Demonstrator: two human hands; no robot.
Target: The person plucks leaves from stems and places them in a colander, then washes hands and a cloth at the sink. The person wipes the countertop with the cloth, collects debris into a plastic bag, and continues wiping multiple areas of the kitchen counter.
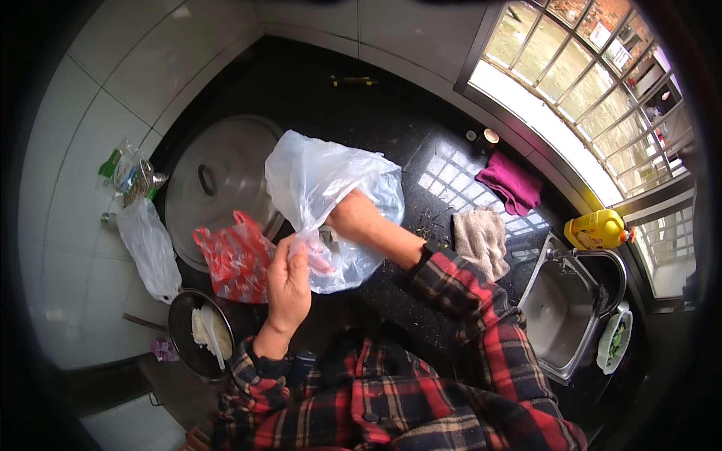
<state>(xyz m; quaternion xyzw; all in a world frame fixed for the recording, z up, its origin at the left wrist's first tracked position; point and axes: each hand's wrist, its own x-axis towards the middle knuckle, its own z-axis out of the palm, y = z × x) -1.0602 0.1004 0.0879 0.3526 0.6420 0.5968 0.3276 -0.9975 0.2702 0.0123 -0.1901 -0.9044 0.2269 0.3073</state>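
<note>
Here, over the black stone counter (421, 150), a thin translucent white plastic bag (331, 188) held up between both hands, mouth turned toward the right. Left hand (288, 279) closed in a narrow pinch on the bag's near lower edge, fingers folded over the film. Right hand (353, 214) pushed inside the bag through its open side, seen only dimly through the plastic, so whether spread or curled cannot be told. Bag's long axis running from the far upper bulge down toward the near left, directly above the left hand and wrapping the right; right hand therefore the deeper of the two, left hand merely anchoring the rim. Just left of the bag and touching it, a red patterned plastic carrier bag (235, 259) slumped on the counter. Behind both, a large round steel lid with a dark knob (214, 180). Farther left, a second clear plastic bag (150, 252) leaning at the white tiled wall (83, 150). Near left, a dark round pan holding pale food (199, 331). To the right, a beige cloth (481, 240), a magenta cloth (511, 184), a steel sink (560, 312) and a yellow bottle (598, 229).
</note>
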